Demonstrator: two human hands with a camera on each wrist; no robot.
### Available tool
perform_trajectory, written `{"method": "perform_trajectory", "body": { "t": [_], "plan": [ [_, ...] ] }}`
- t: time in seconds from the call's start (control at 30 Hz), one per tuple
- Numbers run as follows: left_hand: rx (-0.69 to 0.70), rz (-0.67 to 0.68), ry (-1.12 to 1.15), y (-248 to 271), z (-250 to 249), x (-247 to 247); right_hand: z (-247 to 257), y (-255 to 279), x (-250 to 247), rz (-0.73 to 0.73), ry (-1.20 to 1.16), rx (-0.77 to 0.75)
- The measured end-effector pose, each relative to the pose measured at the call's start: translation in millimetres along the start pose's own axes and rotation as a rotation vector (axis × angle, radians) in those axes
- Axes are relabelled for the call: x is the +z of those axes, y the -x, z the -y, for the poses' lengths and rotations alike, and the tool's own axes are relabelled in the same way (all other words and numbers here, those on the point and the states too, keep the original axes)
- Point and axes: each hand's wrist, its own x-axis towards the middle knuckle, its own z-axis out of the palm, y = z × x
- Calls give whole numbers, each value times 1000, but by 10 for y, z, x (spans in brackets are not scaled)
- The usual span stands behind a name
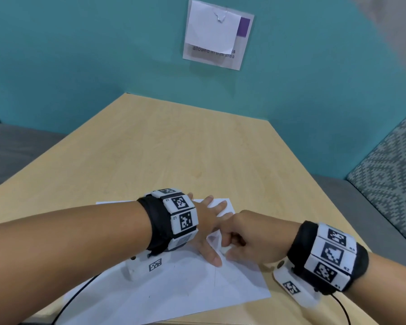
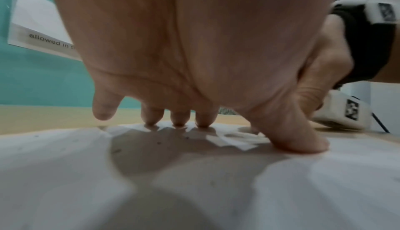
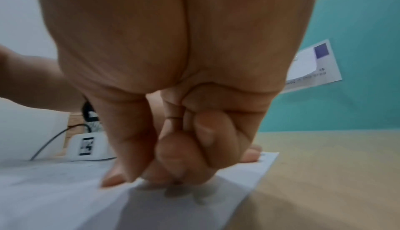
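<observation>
A white sheet of paper (image 1: 174,289) lies on the light wooden table (image 1: 197,148) near its front edge. My left hand (image 1: 209,221) lies flat on the sheet with its fingers spread; in the left wrist view its fingertips (image 2: 179,120) and thumb press the paper (image 2: 65,165) down. My right hand (image 1: 227,247) sits right beside it with the fingers curled. Thumb and forefinger pinch a small raised fold at the sheet's middle. The right wrist view has the right hand (image 3: 151,173) bearing down on a crease of the paper (image 3: 65,199).
A laminated notice (image 1: 217,35) hangs on the teal wall behind the table. Grey seating (image 1: 14,148) runs along the left, and a patterned cushion (image 1: 389,172) stands at the right. Thin black cables (image 1: 80,289) trail from both wrist units over the table's front edge.
</observation>
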Motion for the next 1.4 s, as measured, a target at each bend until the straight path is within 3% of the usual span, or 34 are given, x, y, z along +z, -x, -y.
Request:
{"method": "perform_trajectory", "body": {
  "t": [0.13, 0.27, 0.43, 0.57, 0.73, 0.87, 1.0, 1.17, 1.3, 1.4],
  "plan": [
    [2, 16, -34, 31, -30, -42, -150, -76, -137, -53, 37, 103],
    [0, 10, -3, 29, -11, -19, 9, -14, 17, 51, -54, -10],
    [-6, 2, -48, 47, -35, -30, -169, -77, -139, -56, 15, 100],
    [1, -29, -2, 35, -2, 1, -22, -3, 12, 50, -56, -2],
    [-3, -24, -37, -16, 17, 27, -228, -56, -145, -59, -25, 105],
    [-3, -42, -40, -26, 33, 38, -44, 1, -8, 52, -52, -5],
    [-7, -27, -60, -43, 30, 34, -239, -54, -190, -40, -30, 110],
    [-16, -41, -67, -61, 47, 64, -56, 14, -28, 33, -20, 10],
    [-23, -28, -68, -90, 51, 72, -241, -8, -165, -61, 2, 121],
    [-29, -26, -68, -92, 70, 88, -137, 39, -32, -14, 14, 62]
  ]
}}
